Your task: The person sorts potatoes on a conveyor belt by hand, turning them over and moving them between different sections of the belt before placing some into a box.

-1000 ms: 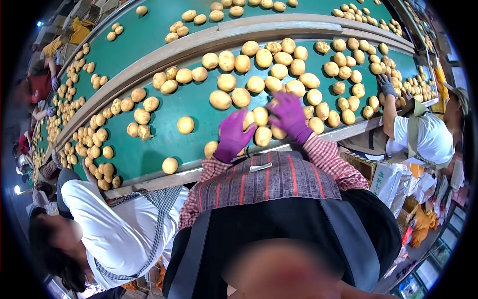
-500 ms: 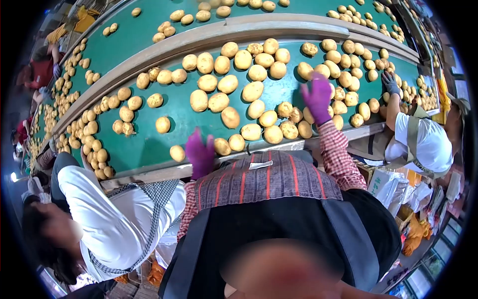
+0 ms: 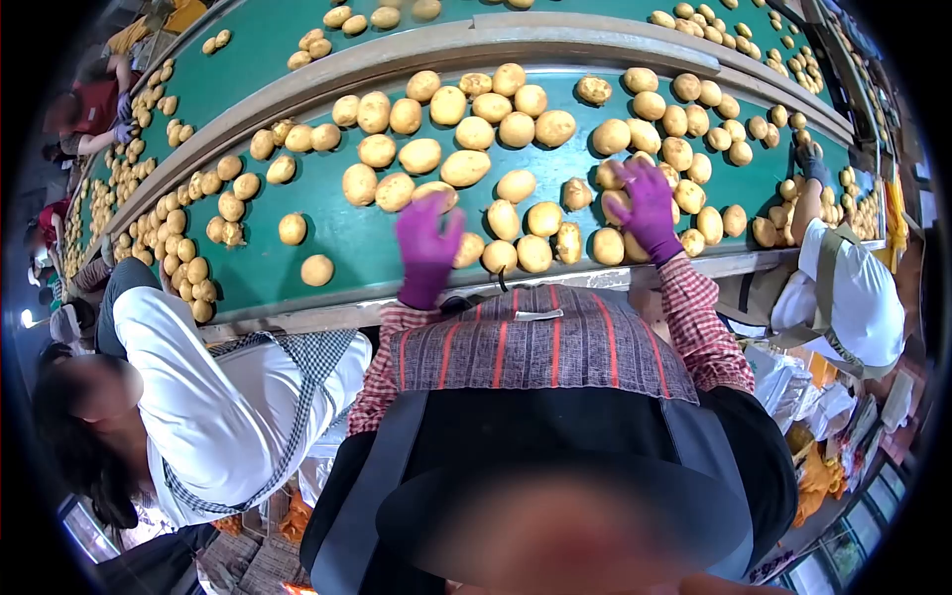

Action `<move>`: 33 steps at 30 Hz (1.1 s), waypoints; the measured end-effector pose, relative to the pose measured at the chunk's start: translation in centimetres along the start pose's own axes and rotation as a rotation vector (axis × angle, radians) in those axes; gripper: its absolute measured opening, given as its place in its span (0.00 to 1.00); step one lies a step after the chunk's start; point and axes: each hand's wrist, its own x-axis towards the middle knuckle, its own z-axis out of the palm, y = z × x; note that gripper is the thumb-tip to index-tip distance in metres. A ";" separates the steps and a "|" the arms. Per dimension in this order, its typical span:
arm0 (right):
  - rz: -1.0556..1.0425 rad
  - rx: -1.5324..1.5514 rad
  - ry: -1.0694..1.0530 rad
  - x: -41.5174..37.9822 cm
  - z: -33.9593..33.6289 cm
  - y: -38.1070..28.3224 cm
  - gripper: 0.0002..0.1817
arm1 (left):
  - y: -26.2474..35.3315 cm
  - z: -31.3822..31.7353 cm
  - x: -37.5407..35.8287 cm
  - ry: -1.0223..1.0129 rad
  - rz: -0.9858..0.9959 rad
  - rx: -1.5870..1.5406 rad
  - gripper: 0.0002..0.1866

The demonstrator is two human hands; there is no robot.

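Observation:
Both of my hands wear purple gloves and are over a green conveyor belt [image 3: 347,238] carrying many yellow potatoes. My left hand [image 3: 428,243] is near the belt's front edge, its fingers apart, beside a potato [image 3: 468,250] and partly covering another just beyond the fingertips. Farther right, my right hand [image 3: 645,205] reaches down among clustered potatoes with its fingers spread. One potato [image 3: 608,246] lies just below its palm, and others touch or sit close to the fingers. Neither hand is closed around a potato.
A wooden divider [image 3: 426,48] separates this belt from another beyond it. At left sits a co-worker in a white shirt [image 3: 203,397]; at right another [image 3: 853,297] reaches onto the belt with a gloved hand. More workers are at far left. Plastic bags [image 3: 778,382] lie below the belt.
My left hand has moved right and farther over the belt, up to the potatoes. My right hand has shifted slightly down. Many potatoes have moved left.

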 end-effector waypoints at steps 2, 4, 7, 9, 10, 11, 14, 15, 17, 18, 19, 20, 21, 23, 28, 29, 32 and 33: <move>0.089 -0.038 0.125 -0.4 -0.3 3.0 0.34 | -1.9 -1.2 1.0 0.188 -0.135 0.179 0.21; 0.206 -0.149 0.171 -0.7 -0.4 5.1 0.32 | -4.3 -2.2 1.8 0.174 -0.365 0.416 0.23; 0.277 0.208 0.277 -0.3 2.6 4.0 0.28 | -10.3 0.9 0.5 0.183 -0.498 0.419 0.30; 0.066 0.284 0.095 1.1 -0.2 -0.7 0.28 | -10.0 2.5 1.1 0.164 -0.488 0.388 0.33; -0.076 0.323 0.138 1.0 -0.5 -2.6 0.28 | -7.6 2.8 2.0 0.105 -0.493 0.397 0.35; -0.220 0.358 0.179 1.0 -0.5 -3.8 0.28 | -5.6 3.4 2.6 0.047 -0.500 0.406 0.36; -0.339 0.253 0.012 1.8 0.3 -3.9 0.29 | -2.4 7.0 2.8 -0.040 -0.482 0.214 0.39; -0.363 0.142 0.000 2.2 1.2 -3.5 0.28 | -1.3 8.0 2.4 -0.028 -0.471 0.211 0.39; -0.351 0.205 0.036 2.8 1.1 -2.0 0.29 | 1.9 8.9 2.8 -0.231 -0.509 0.027 0.39; -0.289 0.261 0.052 2.8 0.9 -1.1 0.29 | 3.8 9.9 2.9 -0.259 -0.357 0.019 0.37; -0.242 0.276 0.034 3.0 1.5 0.2 0.31 | 5.0 12.1 2.1 -0.171 -0.135 0.255 0.37; -0.184 0.252 0.056 2.8 1.4 1.4 0.32 | 6.7 13.9 1.6 -0.156 -0.176 0.138 0.35; -0.132 0.231 0.077 2.6 1.3 2.7 0.34 | 7.8 14.9 1.3 -0.136 -0.218 0.025 0.32; -0.037 0.135 0.011 1.0 0.6 5.8 0.32 | 9.1 15.0 1.0 -0.215 -0.418 -0.379 0.29; 0.053 0.055 -0.067 -1.0 -1.2 15.0 0.33 | 9.6 11.0 1.6 -0.095 -0.473 -0.416 0.25; 0.014 -0.105 0.107 -1.8 -2.0 18.1 0.29 | 8.8 9.8 1.3 -0.028 -0.483 -0.153 0.26; 0.120 -0.128 0.118 -2.1 -2.7 22.4 0.22 | 6.3 8.5 -2.2 0.009 -0.374 0.515 0.29; 0.215 -0.129 0.095 -2.2 -3.8 22.9 0.20 | 5.4 9.8 -4.1 -0.014 -0.318 0.548 0.31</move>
